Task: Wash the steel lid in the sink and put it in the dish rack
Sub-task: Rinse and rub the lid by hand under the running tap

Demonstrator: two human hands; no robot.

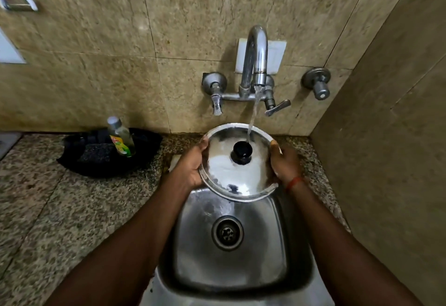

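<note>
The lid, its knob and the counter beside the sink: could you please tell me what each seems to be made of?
The lid looks like polished steel: it mirrors light in bright patches. Its knob is glossy black, probably hard plastic, though the look leaves that open. The counter appears to be polished speckled granite, judging by its mottled grain and seams.

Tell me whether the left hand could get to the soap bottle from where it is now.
Probably yes, once it lets go. The left hand grips the lid under the running tap; the soap bottle stands in the black tray to its left, with only bare counter between. The right hand would then hold the lid alone.
</note>
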